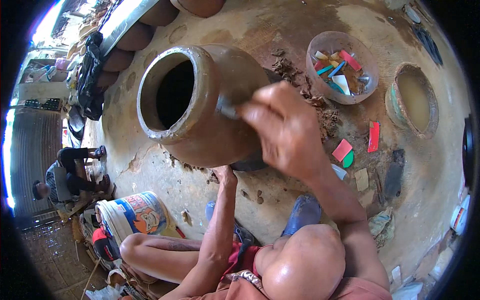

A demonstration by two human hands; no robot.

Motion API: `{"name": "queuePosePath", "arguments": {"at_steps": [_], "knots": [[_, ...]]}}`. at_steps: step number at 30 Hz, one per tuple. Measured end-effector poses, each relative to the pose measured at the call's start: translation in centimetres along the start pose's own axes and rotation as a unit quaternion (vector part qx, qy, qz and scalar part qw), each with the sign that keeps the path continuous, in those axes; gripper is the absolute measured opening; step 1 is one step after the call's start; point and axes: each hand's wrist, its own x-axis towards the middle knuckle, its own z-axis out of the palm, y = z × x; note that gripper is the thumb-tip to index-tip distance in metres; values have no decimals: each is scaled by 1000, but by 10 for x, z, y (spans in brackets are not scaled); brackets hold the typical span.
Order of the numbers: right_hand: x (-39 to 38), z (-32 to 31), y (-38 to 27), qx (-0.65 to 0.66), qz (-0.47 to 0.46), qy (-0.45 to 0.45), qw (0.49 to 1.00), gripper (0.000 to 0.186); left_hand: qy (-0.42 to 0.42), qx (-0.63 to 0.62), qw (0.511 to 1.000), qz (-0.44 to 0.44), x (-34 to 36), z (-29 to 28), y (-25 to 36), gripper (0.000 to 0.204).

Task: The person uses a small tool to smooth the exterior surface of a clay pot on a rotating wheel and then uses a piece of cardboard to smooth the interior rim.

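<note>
The right hand (285,130) is pressed against the shoulder of the big brown clay pot (205,107), its grip closed around a small grey scraping tool (227,109) whose tip sits on the wet clay just below the rim. The left hand (225,175) is tucked under the pot's lower side, touching it; how its fingers lie is hard to tell, since the pot's belly hides most of them. The pot lies tilted, its dark mouth facing up and to the left, with the right hand on its right flank and the left hand beneath. Clay shavings (320,112) lie scattered on the floor just behind the right hand. Further right sits a clear plastic bowl (320,47) with coloured scrapers inside, and beside it a basin of cloudy water (415,100). Loose red and green scrapers (345,152) lie on the ground near the wrist. Bottom left stands a white and blue bucket (135,215), and another person (65,175) sits well apart at the left edge.
</note>
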Motion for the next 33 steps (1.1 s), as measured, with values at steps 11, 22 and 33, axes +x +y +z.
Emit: {"name": "queuePosePath", "arguments": {"at_steps": [11,22,33], "knots": [[25,3,55,12,64,66,996,26,41,21,998,-44,-6,15,10,51],[-50,11,-32,37,9,43,998,33,-92,-107,987,-72,-37,29,24,56],[10,4,17,-1,-131,10,991,26,55,-88,987,-125,-31,19,26,50]]}}
